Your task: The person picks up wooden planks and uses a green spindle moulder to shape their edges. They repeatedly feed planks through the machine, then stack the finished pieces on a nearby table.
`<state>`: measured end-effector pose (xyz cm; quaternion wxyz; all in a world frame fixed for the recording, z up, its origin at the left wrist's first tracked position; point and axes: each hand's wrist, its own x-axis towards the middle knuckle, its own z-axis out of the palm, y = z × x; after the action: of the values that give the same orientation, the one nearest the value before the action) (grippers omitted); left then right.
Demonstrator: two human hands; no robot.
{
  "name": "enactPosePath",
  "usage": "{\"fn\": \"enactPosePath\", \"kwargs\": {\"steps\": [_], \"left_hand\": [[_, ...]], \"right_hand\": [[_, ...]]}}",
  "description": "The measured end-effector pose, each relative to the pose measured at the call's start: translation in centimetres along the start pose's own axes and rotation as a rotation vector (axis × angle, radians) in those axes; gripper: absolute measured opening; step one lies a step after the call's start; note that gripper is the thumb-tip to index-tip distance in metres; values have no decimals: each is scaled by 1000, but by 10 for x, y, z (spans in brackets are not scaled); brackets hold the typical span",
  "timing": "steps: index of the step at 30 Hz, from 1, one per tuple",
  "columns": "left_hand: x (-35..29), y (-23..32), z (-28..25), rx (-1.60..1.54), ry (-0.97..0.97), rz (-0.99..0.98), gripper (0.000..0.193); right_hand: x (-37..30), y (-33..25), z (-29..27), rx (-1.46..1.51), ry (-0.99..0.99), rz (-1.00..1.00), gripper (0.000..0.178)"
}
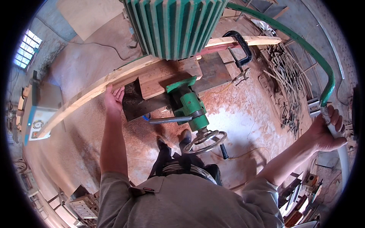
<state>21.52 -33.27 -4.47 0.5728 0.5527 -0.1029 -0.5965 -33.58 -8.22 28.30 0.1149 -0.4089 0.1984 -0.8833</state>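
My right hand [330, 129] is wrapped round the pale grip of a long curved green lever [330, 72] at the far right. The lever runs up to a machine with a ribbed green motor housing [175, 28]. My left hand [114, 98] touches the near edge of a long pale wooden beam [89, 91], its fingers stretched out beside the wood. The beam passes under the machine. Between it and the machine's green clamp [182, 84] lies a wide wood block [169, 76]. The motor housing hides the cutting area.
A black G-clamp [243, 49] grips the work at the right. In front of me are a metal handwheel [205, 142] and a grey lever bar [171, 120]. Thin wood offcuts [287, 83] are heaped at right, a control cabinet [43, 114] stands at left, and sawdust covers the floor.
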Motion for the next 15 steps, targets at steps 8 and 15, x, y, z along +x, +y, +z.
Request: {"fn": "enactPosePath", "kwargs": {"steps": [8, 15], "left_hand": [[-3, 1, 2, 2, -6, -3, 38], [-2, 1, -1, 18, -6, 1, 38]], "right_hand": [[-47, 8, -24, 134, -11, 58, 32], [-92, 18, -50, 62, 114, 74, 35]]}}
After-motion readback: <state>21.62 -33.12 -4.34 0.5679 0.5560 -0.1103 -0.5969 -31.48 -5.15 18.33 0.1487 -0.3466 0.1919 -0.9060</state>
